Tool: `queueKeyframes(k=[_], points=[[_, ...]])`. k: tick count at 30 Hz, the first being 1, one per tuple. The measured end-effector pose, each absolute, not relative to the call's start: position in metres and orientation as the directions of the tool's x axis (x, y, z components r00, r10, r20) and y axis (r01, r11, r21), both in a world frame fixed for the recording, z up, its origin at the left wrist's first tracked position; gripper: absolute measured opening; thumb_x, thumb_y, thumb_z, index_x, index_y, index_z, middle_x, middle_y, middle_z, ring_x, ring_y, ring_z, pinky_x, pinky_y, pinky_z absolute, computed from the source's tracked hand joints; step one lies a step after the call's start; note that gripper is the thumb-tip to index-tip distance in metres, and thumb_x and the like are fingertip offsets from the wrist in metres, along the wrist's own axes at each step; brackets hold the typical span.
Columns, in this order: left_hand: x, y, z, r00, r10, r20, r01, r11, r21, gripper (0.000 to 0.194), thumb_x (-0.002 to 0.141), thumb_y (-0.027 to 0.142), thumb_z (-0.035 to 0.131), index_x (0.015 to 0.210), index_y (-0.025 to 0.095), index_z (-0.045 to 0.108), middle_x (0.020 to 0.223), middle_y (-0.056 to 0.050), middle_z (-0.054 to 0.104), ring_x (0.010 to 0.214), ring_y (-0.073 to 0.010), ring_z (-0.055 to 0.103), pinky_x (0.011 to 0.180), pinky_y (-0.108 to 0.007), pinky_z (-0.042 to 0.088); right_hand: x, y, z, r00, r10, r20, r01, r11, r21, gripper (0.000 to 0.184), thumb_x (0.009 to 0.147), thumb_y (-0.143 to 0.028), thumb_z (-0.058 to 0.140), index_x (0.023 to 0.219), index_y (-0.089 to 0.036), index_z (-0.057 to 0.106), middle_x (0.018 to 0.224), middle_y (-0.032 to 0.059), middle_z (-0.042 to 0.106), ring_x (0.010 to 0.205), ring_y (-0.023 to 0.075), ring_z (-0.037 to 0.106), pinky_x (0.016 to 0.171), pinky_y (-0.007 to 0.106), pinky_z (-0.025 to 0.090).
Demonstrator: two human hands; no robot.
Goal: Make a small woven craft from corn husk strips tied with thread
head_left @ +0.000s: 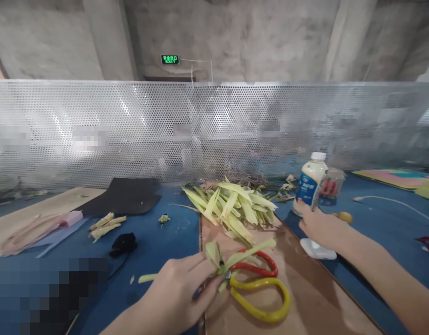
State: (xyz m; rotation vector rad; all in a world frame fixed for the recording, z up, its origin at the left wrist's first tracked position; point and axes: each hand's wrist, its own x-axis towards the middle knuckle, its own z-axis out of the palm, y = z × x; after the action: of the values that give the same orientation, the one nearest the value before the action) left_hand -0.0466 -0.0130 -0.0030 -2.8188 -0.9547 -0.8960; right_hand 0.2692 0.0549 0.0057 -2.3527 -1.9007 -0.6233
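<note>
My left hand (181,291) is closed, pinching a small bundle of pale green corn husk strips (251,253) with a dark tie at its middle. Scissors (282,302) with one red and one yellow handle loop lie at its fingertips; their blades are mostly hidden under the hand. My right hand (315,225) is stretched out to the right, closed against the lower part of an upright bottle (308,184) with a white cap and blue label. Fingers on the bottle's far side are hidden. Beyond my left hand, loose corn husks (231,204) lie piled on a brown board (305,298).
A perforated metal screen (147,135) closes off the back of the blue table (179,232). A clear tub (331,181) stands by the bottle, and a white object (319,250) lies under my right wrist. Leftward are a black sheet (121,197), husk pieces (105,225) and a black item (123,244).
</note>
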Motion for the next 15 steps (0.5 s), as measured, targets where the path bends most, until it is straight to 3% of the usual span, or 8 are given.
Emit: queueKeyframes(k=[3, 5, 9, 12, 15], points=[[-0.047, -0.01, -0.004, 0.548, 0.646, 0.531, 0.615, -0.742, 0.267, 0.02, 0.083, 0.018, 0.04, 0.064, 0.018, 0.044, 0.059, 0.003, 0.046, 0.052, -0.0087, 0.044, 0.048, -0.019, 0.033, 0.233, 0.044, 0.005, 0.055, 0.924, 0.379, 0.946, -0.17, 0.276, 0.049, 0.083, -0.019, 0.035, 0.131, -0.013, 0.032, 0.11, 0.021, 0.054, 0.076, 0.0308, 0.062, 0.079, 0.055, 0.032], [-0.048, -0.005, -0.005, 0.431, 0.731, 0.529, 0.652, -0.657, 0.378, 0.023, 0.084, 0.021, 0.04, 0.061, 0.018, 0.04, 0.056, 0.004, 0.041, 0.05, -0.0078, 0.041, 0.047, -0.018, 0.032, 0.208, 0.036, 0.0, -0.048, 0.946, 0.319, 0.959, -0.045, 0.279, 0.049, 0.082, -0.019, 0.035, 0.131, -0.013, 0.032, 0.112, 0.0197, 0.054, 0.071, 0.0263, 0.063, 0.083, 0.055, 0.031], [-0.05, 0.004, -0.006, 0.25, 0.814, 0.524, 0.664, -0.538, 0.519, 0.029, 0.083, 0.029, 0.042, 0.058, 0.019, 0.034, 0.054, 0.005, 0.031, 0.049, -0.0075, 0.036, 0.046, -0.017, 0.031, 0.183, 0.025, -0.006, -0.156, 0.952, 0.262, 0.959, 0.082, 0.272, 0.051, 0.082, -0.016, 0.036, 0.132, -0.016, 0.032, 0.112, 0.0155, 0.056, 0.097, 0.0297, 0.054, 0.09, 0.051, 0.027], [-0.052, 0.004, -0.007, 0.257, 0.795, 0.55, 0.656, -0.561, 0.504, 0.024, 0.083, 0.028, 0.043, 0.061, 0.018, 0.04, 0.056, 0.005, 0.036, 0.05, -0.0076, 0.038, 0.048, -0.017, 0.032, 0.196, 0.023, 0.002, -0.122, 0.985, 0.123, 0.959, 0.085, 0.272, 0.06, 0.077, -0.009, 0.04, 0.135, -0.017, 0.027, 0.116, 0.0156, 0.054, 0.109, 0.0291, 0.047, 0.092, 0.048, 0.027], [-0.051, 0.001, -0.007, 0.315, 0.752, 0.58, 0.666, -0.61, 0.429, 0.022, 0.083, 0.026, 0.044, 0.062, 0.018, 0.042, 0.056, 0.005, 0.038, 0.05, -0.0073, 0.038, 0.048, -0.017, 0.033, 0.225, 0.019, 0.014, -0.071, 0.993, 0.09, 0.961, 0.044, 0.274, 0.063, 0.076, -0.005, 0.037, 0.137, -0.011, 0.02, 0.105, 0.0185, 0.06, 0.097, 0.0279, 0.054, 0.085, 0.047, 0.033]])
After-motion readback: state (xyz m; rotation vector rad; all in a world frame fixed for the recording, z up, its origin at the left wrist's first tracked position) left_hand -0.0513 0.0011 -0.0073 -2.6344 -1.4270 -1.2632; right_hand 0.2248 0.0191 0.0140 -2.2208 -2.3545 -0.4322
